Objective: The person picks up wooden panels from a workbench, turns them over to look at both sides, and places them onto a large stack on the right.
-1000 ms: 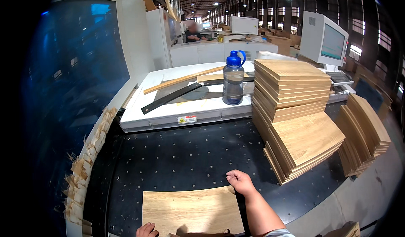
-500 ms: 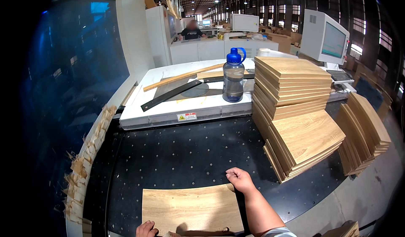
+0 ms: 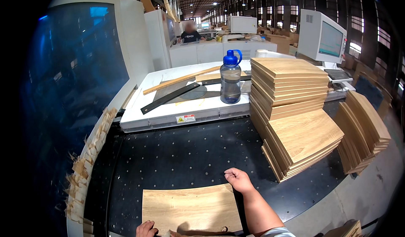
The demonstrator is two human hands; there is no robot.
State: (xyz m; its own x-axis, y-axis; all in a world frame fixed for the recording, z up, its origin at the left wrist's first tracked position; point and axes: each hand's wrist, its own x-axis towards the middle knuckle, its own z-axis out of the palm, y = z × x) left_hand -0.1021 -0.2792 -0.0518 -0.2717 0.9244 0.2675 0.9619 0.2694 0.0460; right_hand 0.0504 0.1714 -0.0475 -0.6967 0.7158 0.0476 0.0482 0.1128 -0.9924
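Observation:
A flat wood-grain board point(image 3: 192, 205) lies on the black table right in front of me. My left hand point(image 3: 146, 229) is at its near left corner, fingers curled and closed over the edge; part of this hand is cut off by the lower picture edge. Just past the board's far right corner is my right hand point(image 3: 237, 180), its fingers curled together and nothing visible in them. The right forearm runs along the board's right side.
Right of the board stands a tall stack of similar boards point(image 3: 306, 136), with another stack point(image 3: 365, 131) beyond it. A blue-capped water bottle point(image 3: 230, 81) and a dark metal bar point(image 3: 171, 98) rest on the white machine top. A blue-windowed machine point(image 3: 80, 68) rises at left. One person sits far back.
The view has shifted slightly, so the background sits a little differently. Both hands and the board stay almost where they were.

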